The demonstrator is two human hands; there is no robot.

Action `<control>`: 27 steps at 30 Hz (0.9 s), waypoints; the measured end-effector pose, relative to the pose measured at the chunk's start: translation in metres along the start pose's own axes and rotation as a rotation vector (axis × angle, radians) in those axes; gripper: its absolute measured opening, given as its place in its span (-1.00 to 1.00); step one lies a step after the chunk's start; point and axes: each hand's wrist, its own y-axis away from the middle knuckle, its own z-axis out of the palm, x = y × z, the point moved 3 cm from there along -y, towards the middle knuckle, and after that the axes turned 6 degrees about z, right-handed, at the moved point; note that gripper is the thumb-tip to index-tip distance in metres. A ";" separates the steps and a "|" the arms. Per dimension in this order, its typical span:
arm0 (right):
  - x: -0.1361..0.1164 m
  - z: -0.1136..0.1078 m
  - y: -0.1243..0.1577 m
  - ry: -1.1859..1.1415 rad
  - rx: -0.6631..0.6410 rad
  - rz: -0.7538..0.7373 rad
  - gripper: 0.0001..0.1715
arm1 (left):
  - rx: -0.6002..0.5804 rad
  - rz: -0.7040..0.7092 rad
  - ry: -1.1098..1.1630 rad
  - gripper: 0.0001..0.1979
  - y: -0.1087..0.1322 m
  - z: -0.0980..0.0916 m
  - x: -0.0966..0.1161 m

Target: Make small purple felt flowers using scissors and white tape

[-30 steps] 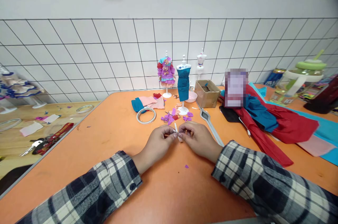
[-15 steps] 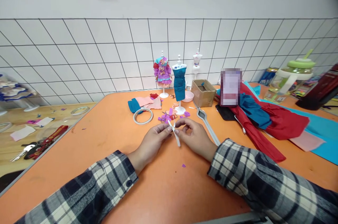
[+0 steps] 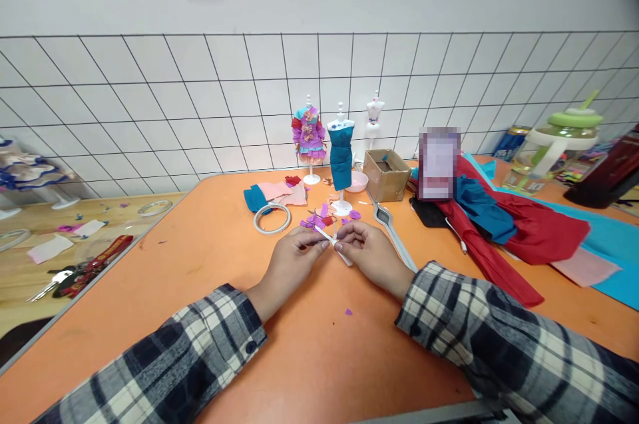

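A narrow white strip is pinched between the fingertips of both my hands above the orange table. One end points up and left, the other slants down and right, and a short piece stands up where my fingers meet. My left hand closes on it from the left, thumb against the fingers. From the right, my right hand grips it between thumb and forefinger. Just beyond my fingers lie purple scraps. Behind these stands a small dress form in a teal dress.
A tape roll lies left of the scraps. Farther back are a dress form in purple clothes, a bare one, a cardboard box and a pink bowl. Right are tweezers, a phone and red fabric.
The white strip has turned, its lower end swinging right and its upper end leaning further left. My hands stay close together around it; the view has shifted slightly.
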 end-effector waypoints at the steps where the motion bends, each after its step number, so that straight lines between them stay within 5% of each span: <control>1: -0.001 0.000 0.000 0.009 0.006 -0.002 -0.86 | -0.013 0.017 -0.035 -0.85 0.000 0.000 -0.001; 17: -0.005 -0.003 0.005 0.113 0.049 0.013 -0.70 | -0.073 0.289 -0.563 -0.83 0.000 -0.007 0.011; 23: -0.007 -0.005 0.004 0.063 0.061 0.008 -0.63 | -0.054 0.192 -0.498 -0.81 -0.003 -0.011 0.000; 27: -0.008 -0.006 0.004 0.053 0.068 0.008 -0.64 | -0.027 0.034 -0.264 -0.77 -0.006 -0.012 -0.007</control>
